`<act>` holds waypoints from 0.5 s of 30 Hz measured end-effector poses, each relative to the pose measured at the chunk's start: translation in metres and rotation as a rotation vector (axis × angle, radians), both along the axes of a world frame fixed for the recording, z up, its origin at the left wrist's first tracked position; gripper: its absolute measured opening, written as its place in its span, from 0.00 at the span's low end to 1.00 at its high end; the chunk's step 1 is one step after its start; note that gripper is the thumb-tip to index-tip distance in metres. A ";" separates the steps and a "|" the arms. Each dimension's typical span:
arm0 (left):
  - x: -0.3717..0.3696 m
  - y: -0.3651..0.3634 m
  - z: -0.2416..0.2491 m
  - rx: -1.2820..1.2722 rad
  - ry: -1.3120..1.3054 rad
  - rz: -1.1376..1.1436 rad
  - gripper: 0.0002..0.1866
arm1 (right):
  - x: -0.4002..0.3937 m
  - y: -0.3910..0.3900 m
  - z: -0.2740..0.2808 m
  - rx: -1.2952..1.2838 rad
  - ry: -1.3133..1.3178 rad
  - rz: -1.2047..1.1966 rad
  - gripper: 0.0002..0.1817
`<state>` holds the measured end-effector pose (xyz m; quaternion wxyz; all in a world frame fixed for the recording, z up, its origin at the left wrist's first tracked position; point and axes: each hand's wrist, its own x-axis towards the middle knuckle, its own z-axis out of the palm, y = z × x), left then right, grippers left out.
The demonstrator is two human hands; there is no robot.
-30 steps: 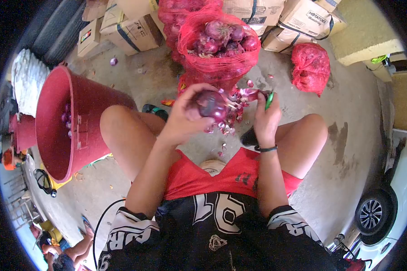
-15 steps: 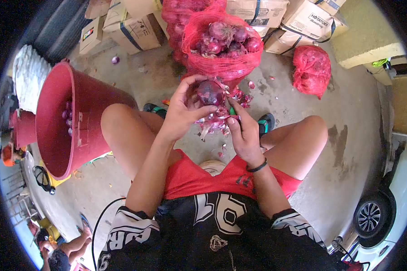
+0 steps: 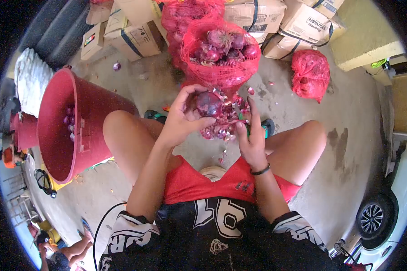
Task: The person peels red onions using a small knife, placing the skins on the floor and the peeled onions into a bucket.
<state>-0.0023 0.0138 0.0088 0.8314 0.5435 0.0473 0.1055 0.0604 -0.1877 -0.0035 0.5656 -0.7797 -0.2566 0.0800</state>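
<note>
Cupped in my left hand (image 3: 183, 118) is a red onion (image 3: 209, 105), its dark purple side turned up, gripped between thumb and fingers. To its right is my right hand (image 3: 254, 142), thumb and forefinger apart. A small green object (image 3: 247, 129) shows in that hand, mostly hidden, so I cannot make out its kind. Loose onion skins (image 3: 224, 128) lie in a heap on the floor below and between both hands. Just beyond them stands a red mesh sack (image 3: 221, 74), its open top full of red onions (image 3: 219, 40).
A large red tub (image 3: 99, 97) with some onions (image 3: 69, 119) inside leans at left. Cardboard boxes (image 3: 253, 16) and another mesh sack (image 3: 192, 16) stand at the back. A smaller red sack (image 3: 309, 74) lies right, a car (image 3: 393, 217) beyond. Another person (image 3: 70, 253) sits lower left.
My right hand has drawn away from the onion to the right, its forefinger now pointing more upward. The onion stays in my left hand. The whole view has shifted slightly.
</note>
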 end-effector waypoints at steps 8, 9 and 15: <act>0.001 -0.004 0.005 0.139 0.048 0.011 0.39 | -0.012 0.008 0.026 0.009 0.177 0.190 0.33; 0.002 -0.005 0.007 0.176 0.052 0.008 0.38 | -0.014 0.013 0.026 0.032 0.165 0.167 0.33; 0.001 -0.005 0.005 -0.087 0.023 -0.025 0.36 | -0.004 0.015 0.015 -0.017 -0.245 0.046 0.32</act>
